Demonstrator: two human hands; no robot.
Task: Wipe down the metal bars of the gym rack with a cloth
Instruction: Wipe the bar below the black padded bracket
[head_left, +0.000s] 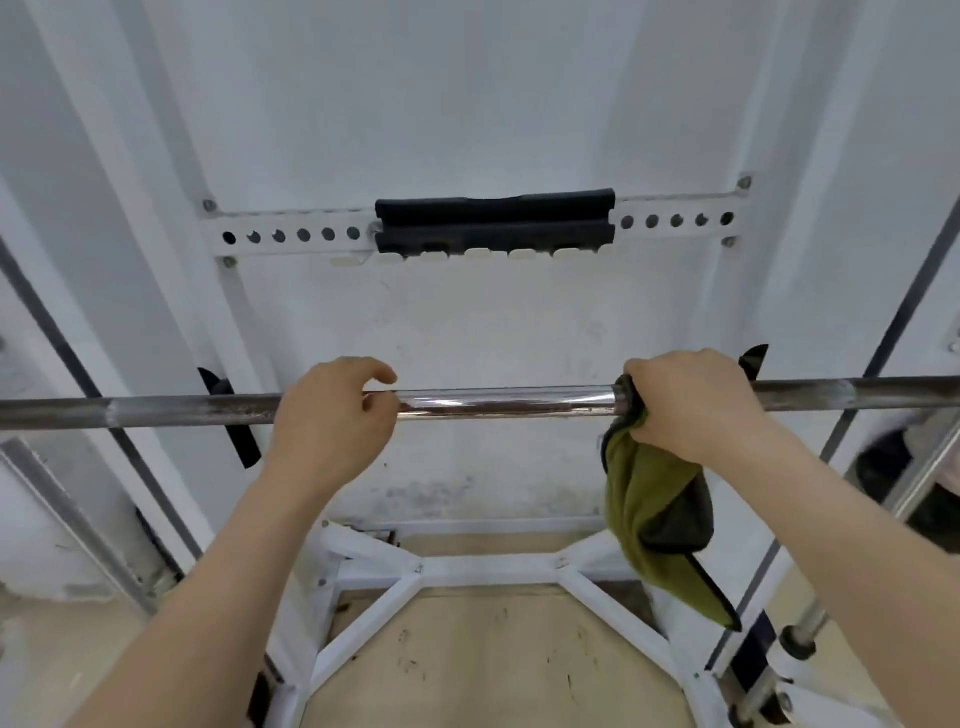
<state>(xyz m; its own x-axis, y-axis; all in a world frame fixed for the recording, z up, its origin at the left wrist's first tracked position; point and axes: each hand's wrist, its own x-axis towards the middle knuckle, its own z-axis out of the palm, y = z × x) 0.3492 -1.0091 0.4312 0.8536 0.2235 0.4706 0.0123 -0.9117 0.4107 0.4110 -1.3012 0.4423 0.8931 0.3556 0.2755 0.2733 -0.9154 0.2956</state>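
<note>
cloth (655, 506): olive green, black | bar (498, 401): silver | rack frame (488, 564): white

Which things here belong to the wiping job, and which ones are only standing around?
For the job:
- metal bar
- green cloth, gripped on the bar by the right hand
- left hand, holding the bar

Not in use now:
- black pad
- white rail with holes
- black hook

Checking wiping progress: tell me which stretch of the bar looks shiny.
The middle stretch of the bar, between the left hand and the right hand gripping the cloth. It gleams like chrome; the stretches outside both hands look dull grey.
</note>
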